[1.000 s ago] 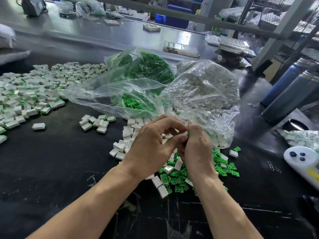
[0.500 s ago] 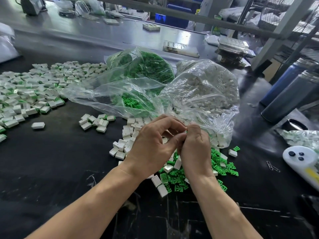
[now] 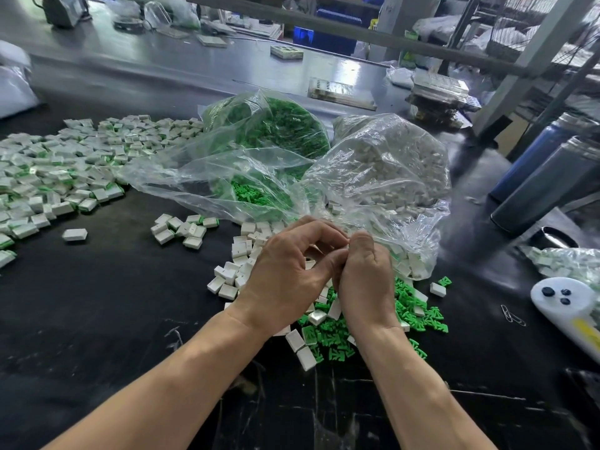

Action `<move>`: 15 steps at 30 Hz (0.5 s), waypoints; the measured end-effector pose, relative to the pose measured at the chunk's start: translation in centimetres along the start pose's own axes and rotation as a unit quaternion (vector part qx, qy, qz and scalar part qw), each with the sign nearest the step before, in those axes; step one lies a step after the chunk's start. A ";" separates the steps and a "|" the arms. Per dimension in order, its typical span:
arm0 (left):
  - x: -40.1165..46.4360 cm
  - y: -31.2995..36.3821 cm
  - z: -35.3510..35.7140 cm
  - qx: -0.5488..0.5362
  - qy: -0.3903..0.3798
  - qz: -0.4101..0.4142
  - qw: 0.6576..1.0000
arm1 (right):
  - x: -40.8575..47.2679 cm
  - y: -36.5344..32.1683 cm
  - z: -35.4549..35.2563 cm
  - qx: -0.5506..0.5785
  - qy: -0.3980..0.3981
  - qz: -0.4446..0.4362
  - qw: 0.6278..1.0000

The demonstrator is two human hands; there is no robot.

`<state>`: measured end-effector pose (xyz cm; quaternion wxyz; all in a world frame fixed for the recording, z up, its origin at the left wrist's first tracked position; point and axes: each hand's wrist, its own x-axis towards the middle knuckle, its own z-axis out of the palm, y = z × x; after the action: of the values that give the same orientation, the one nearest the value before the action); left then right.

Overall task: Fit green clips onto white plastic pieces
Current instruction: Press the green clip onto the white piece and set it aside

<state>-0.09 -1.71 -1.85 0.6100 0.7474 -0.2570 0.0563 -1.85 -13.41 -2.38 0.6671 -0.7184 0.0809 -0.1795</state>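
While loose green clips [image 3: 418, 315] and white pieces [image 3: 242, 258] lie beneath them, left hand [image 3: 285, 280] and right hand [image 3: 365, 284] meet fingertip to fingertip, curled; whatever they pinch is hidden.

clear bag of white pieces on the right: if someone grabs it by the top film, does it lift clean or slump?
The clear bag of white pieces would probably slump: its film is thin and crumpled. Its mouth lies open toward the hands, with white pieces already spilled at the lip, so more would likely pour out. It looks full, so likely heavy for such film.
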 end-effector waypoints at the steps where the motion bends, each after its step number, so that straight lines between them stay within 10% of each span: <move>1: 0.0 0.0 0.0 0.000 0.000 0.000 1.000 | 0.0 0.0 0.0 -0.001 0.000 0.003 1.000; 15: 0.4 -1.4 -1.3 0.029 0.064 -0.012 0.997 | 0.0 -0.5 -1.9 -0.024 -0.009 -0.024 0.999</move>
<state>1.21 -0.45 -2.58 0.6040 0.7627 -0.2067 0.1040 -2.63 -15.14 -1.79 0.6459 -0.7376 0.0621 -0.1869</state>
